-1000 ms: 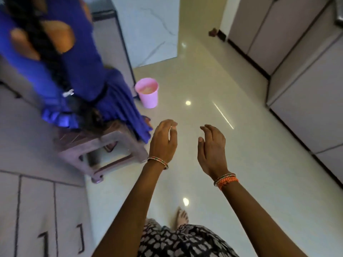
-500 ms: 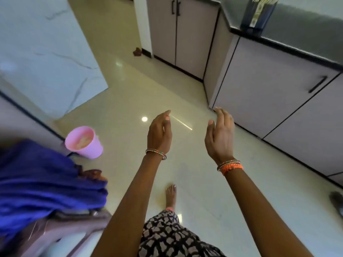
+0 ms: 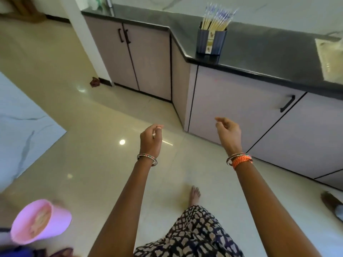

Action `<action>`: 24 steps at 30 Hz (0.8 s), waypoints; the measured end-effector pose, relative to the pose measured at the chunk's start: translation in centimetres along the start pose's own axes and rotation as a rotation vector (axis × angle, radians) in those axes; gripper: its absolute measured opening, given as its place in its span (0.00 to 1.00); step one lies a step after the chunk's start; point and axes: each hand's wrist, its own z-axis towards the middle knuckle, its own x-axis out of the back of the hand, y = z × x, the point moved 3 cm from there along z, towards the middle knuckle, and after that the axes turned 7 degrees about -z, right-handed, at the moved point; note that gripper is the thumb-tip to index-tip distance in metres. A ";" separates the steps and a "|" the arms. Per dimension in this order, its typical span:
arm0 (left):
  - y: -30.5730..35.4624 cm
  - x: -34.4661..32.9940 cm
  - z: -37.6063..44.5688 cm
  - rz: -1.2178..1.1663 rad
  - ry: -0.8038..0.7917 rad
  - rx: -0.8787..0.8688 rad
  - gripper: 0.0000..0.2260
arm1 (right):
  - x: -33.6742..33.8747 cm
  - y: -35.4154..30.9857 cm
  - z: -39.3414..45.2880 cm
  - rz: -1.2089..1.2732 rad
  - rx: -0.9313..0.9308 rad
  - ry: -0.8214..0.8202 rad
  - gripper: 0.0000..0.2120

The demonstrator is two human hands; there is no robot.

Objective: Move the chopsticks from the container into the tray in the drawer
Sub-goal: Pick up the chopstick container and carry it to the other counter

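A blue-grey container (image 3: 211, 41) stands on the black countertop (image 3: 259, 58) near its corner, full of pale chopsticks (image 3: 216, 20) with blue-patterned tops. Below the counter is a closed cabinet front with a black handle (image 3: 287, 103); no tray shows. My left hand (image 3: 150, 140) hangs over the floor with fingers loosely curled and holds nothing. My right hand (image 3: 228, 133) is raised in front of the cabinet front, fingers loosely bent, also holding nothing. Both hands are well below and short of the container.
A two-door cabinet (image 3: 137, 58) runs along the left part of the counter. A sink edge (image 3: 328, 58) shows at far right. A pink bucket (image 3: 39, 221) stands on the shiny floor at lower left. My bare foot (image 3: 194, 194) is below the hands.
The view has swung right: the person in blue and the stool have left the frame, and the counter with the chopstick container has come into sight. Both hands' fingers have curled a little.
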 end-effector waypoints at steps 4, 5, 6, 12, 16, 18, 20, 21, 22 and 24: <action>0.5 -7.7 8.7 -0.030 -0.013 -0.013 0.12 | -0.3 -0.5 10.4 0.064 -0.008 0.044 0.12; 1.0 -9.9 11.0 -0.036 -0.034 -0.012 0.12 | -0.2 -0.8 13.2 0.078 -0.007 0.052 0.12; 1.5 -11.8 12.9 -0.026 -0.064 -0.013 0.11 | -0.1 -1.2 15.4 0.087 -0.005 0.054 0.12; 2.3 -20.6 23.2 -0.098 -0.138 0.138 0.10 | 0.9 -2.6 27.6 0.149 -0.022 -0.015 0.11; 2.2 -23.3 28.5 -0.146 -0.127 0.195 0.09 | 0.2 -3.0 33.9 0.185 -0.071 -0.024 0.11; 2.9 -24.4 31.9 -0.197 -0.106 0.212 0.09 | -0.2 -3.5 37.4 0.218 -0.079 -0.002 0.09; 3.6 -25.6 35.9 -0.280 -0.084 0.208 0.08 | -0.7 -4.2 41.1 0.256 -0.066 0.032 0.08; 3.8 -26.0 37.7 -0.313 -0.066 0.199 0.08 | -0.8 -4.7 42.7 0.273 -0.063 0.050 0.08; 4.0 -26.5 39.9 -0.332 -0.052 0.181 0.09 | -0.9 -5.3 44.6 0.292 -0.062 0.069 0.09; 4.6 -27.6 44.0 -0.311 -0.059 0.132 0.09 | -1.3 -6.6 48.2 0.342 -0.077 0.096 0.10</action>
